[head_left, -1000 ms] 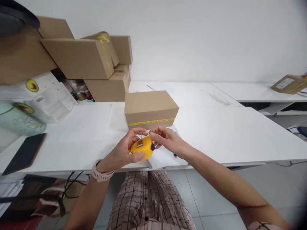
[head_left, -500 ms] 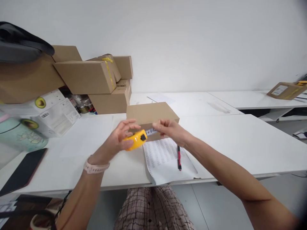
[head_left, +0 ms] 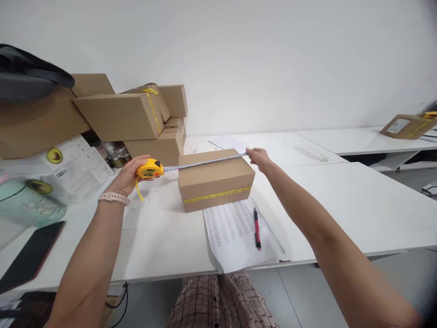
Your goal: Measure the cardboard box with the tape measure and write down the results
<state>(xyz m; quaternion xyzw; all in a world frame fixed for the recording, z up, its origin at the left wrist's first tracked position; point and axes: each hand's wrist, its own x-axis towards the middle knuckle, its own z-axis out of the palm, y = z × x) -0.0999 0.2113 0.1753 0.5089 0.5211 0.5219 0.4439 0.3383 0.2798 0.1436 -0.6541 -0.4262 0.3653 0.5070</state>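
White table (head_left: 341,200) bears a cardboard box (head_left: 215,180), the tape blade (head_left: 205,162) spanning its top nine-to-three o'clock, left hand (head_left: 128,175) grip closed on the yellow case (head_left: 150,169), right hand (head_left: 259,158) grip pinching the blade's tip.

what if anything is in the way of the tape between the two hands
Nothing visible. The tape blade runs free from the tape measure in the left hand to the right hand, along the cardboard box top. The pen and printed sheet lie nearer, clear of it.
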